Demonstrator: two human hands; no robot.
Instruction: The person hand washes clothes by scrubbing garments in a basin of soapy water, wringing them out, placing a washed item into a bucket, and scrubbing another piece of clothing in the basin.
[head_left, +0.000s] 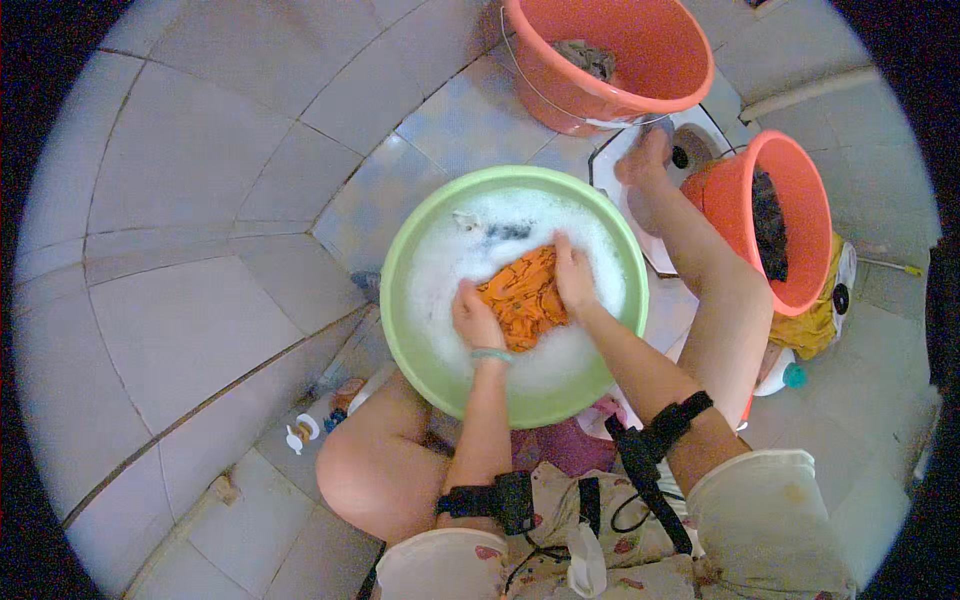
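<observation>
A green plastic basin (399, 330) full of white suds (442, 262) stands before me. Between my hands, over the suds, is an orange cloth (529, 300) with dark pattern lines, bunched up. My left hand (478, 319) grips its left edge; a pale green bangle circles that wrist. My right hand (574, 277) grips the cloth's right edge, fingers pointing away from me. Behind the cloth, a dark patch of fabric (511, 229) pokes through the foam, and a small whitish piece lies to its left. Whatever else is under the suds is hidden.
A large orange bucket (555, 97) with a wire handle holds crumpled cloth at the back. Another orange bucket (814, 225), holding dark cloth, stands at right by a squat toilet (701, 139). Beside it are yellow fabric (810, 330) and a white bottle (772, 376). Tiled walls enclose the space.
</observation>
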